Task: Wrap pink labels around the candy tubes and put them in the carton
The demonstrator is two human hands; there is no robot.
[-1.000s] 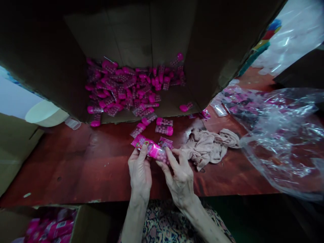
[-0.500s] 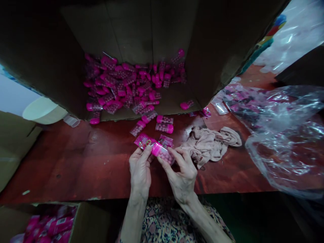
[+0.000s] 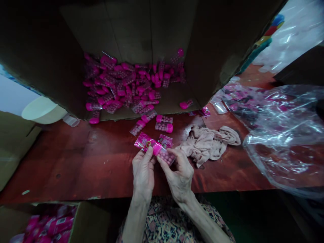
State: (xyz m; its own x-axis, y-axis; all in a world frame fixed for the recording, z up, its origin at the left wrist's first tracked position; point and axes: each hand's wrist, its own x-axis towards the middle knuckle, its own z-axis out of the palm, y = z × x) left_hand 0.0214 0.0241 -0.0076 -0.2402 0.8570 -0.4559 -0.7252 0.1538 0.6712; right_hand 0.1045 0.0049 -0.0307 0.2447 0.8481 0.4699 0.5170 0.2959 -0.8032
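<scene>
Light, stiff pink-capped tube [image 3: 162, 151] in a slick plastic sleeve, held over the table's near part; the rigid barrel looks the surer hold, as the film end may flex and slip. Left hand [image 3: 143, 176] pinches the printed sleeve end between thumb and fingers; right hand [image 3: 179, 177] grips the barrel, fingers curled round it. Pink beads show through the clear wall. Loose tubes [image 3: 121, 86] lie heaped in a cardboard box [image 3: 152, 30] beyond, on the red table [image 3: 76, 162].
</scene>
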